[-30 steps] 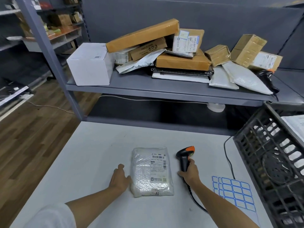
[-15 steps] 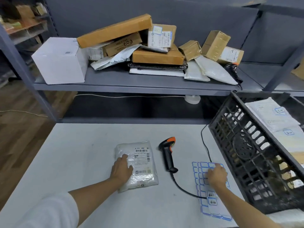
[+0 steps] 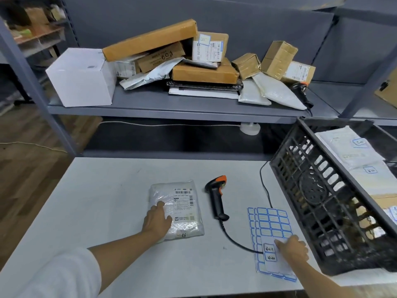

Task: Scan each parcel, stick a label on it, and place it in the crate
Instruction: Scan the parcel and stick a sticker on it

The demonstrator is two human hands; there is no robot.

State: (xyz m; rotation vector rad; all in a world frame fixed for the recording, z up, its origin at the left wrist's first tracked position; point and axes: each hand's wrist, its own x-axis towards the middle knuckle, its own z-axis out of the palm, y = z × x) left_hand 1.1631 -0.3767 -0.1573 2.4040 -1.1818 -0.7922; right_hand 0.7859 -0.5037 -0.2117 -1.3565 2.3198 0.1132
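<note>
A white bubble-wrap parcel [image 3: 178, 208] with a printed shipping slip lies flat on the white table [image 3: 103, 203]. My left hand [image 3: 158, 221] rests flat on its lower left part. To the right of the parcel a black and orange barcode scanner [image 3: 217, 196] lies on the table with nothing holding it. Further right is a sheet of blue-bordered labels [image 3: 270, 229]. My right hand [image 3: 293, 249] presses its fingertips on the lower part of that sheet. The black slatted crate [image 3: 318, 196] at the right holds several labelled parcels.
A grey shelf [image 3: 171, 108] behind the table carries a white box [image 3: 81, 78], several cardboard boxes and mailer bags, and a second scanner [image 3: 301, 93] at its right end. The scanner's cable [image 3: 236, 241] runs across the table under the label sheet. Wooden floor lies to the left.
My right hand let go of the scanner, left it lying on the table, and moved right onto the label sheet. My left hand slid from the parcel's edge onto its top.
</note>
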